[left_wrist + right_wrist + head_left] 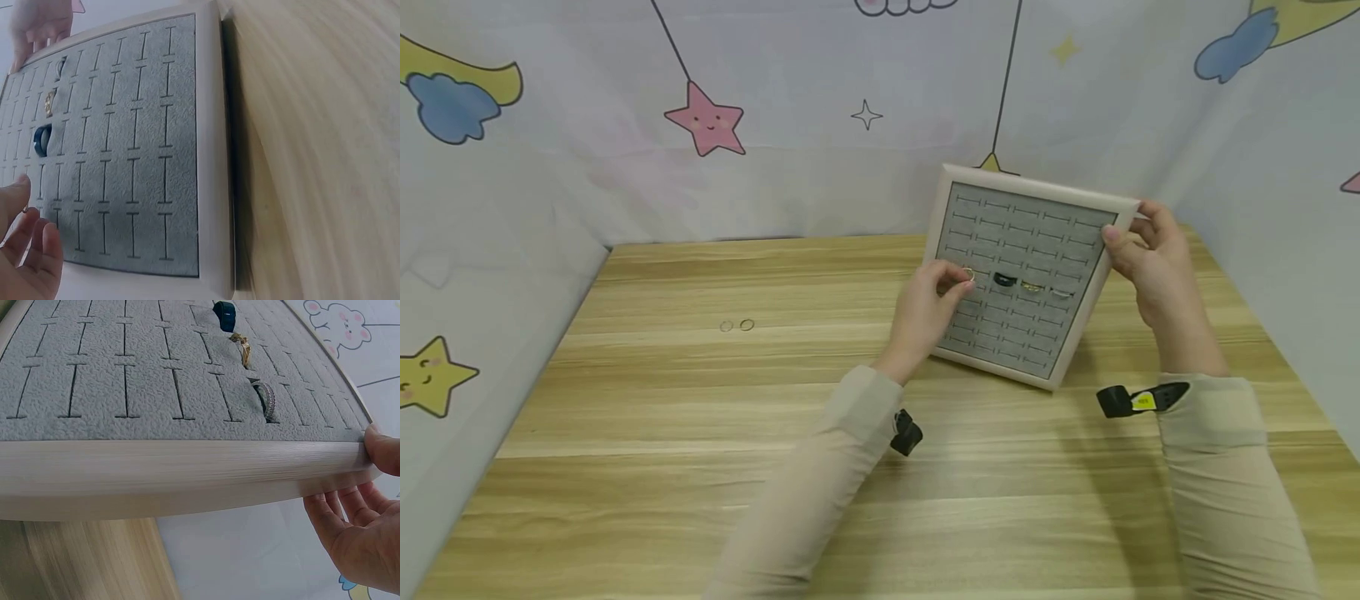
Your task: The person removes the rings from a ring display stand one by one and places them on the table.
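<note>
A pale-framed ring display board (1022,175) with grey slotted padding is held tilted above the table. My right hand (1161,262) grips its upper right corner, thumb on the front and fingers behind. In its slots sit a dark ring (1004,280), a gold ring (1032,287) and a silver ring (1062,292) in one row. My left hand (925,312) pinches a thin gold ring (969,274) between thumb and forefinger, right at the padding, left of the dark ring. In the left wrist view, the fingers (12,200) mostly hide that ring.
Two thin rings, a paler one (726,327) and a darker one (747,325), lie on the wood-grain table (647,417) to the left. A white printed cloth (805,167) hangs behind the table and at both sides.
</note>
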A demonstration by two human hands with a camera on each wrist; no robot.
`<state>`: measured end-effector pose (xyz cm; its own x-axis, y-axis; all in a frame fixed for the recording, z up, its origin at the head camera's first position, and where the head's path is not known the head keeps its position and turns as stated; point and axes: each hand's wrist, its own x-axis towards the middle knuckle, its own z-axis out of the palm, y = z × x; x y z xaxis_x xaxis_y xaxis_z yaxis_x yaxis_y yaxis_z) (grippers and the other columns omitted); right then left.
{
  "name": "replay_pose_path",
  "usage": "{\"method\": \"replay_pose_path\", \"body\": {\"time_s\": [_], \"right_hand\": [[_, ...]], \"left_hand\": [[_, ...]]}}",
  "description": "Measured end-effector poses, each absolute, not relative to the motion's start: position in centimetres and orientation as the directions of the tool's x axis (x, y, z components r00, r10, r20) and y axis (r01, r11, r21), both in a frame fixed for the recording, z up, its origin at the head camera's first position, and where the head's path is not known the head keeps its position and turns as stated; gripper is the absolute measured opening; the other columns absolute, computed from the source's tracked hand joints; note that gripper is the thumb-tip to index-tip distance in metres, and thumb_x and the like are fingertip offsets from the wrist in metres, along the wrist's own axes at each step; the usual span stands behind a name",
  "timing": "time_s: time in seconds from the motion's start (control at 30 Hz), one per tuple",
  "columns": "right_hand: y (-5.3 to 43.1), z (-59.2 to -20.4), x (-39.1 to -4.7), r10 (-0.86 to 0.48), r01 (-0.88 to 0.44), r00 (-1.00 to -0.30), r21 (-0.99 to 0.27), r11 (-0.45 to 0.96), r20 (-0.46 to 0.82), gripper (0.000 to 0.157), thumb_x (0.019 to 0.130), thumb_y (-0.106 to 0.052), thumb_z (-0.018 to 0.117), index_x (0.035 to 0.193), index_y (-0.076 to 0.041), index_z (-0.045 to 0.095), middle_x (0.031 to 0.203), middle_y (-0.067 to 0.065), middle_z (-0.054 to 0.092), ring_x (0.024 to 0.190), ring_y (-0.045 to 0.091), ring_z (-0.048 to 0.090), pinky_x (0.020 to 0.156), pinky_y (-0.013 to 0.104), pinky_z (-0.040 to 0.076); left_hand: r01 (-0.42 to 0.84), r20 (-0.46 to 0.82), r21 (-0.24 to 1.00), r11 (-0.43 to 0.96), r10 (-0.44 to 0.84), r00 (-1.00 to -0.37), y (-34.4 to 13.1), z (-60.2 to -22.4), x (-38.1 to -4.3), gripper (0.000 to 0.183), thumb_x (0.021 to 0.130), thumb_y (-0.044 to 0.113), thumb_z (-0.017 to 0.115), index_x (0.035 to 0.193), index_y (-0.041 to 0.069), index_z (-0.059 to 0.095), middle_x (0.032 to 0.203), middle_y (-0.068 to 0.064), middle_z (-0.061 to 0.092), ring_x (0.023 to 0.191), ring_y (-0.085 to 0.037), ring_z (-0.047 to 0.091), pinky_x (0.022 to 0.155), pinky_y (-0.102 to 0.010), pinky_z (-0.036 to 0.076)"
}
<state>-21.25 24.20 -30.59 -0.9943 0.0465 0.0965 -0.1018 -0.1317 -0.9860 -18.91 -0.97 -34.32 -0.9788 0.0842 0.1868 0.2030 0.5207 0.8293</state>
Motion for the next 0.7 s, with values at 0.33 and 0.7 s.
{"method": "replay_pose_path", "body": {"time_s": [0.33, 0.7], "right_hand": [[24.2, -30.5, -21.2, 0.043, -0.096, -0.995, -0.984, -0.150, 0.090, 0.041, 0.087, -0.012, 0.067, 0.121, -0.019, 0.045, 0.104, -0.005, 0.053, 0.085, 0.003, 0.057, 0.069, 0.011, 0.050], [24.2, -30.6, -21.1, 0.042, -0.096, -0.995, -0.985, -0.142, 0.091, 0.040, 0.088, -0.012, 0.066, 0.121, -0.020, 0.046, 0.104, -0.005, 0.053, 0.084, 0.003, 0.058, 0.069, 0.011, 0.050]], "left_hand": [[0.104, 0.148, 0.877, 0.469, -0.058, -0.987, -5.2, -34.8, -19.6, 0.039, 0.090, 0.021, 0.066, 0.126, 0.010, 0.059, 0.121, -0.007, 0.063, 0.102, -0.022, 0.060, 0.083, -0.033, 0.053], [-0.063, 0.041, 0.854, 0.517, -0.188, -0.981, -12.3, -36.7, -19.7, 0.038, 0.092, 0.019, 0.064, 0.126, 0.005, 0.059, 0.126, -0.013, 0.059, 0.106, -0.027, 0.055, 0.087, -0.039, 0.050]]}}
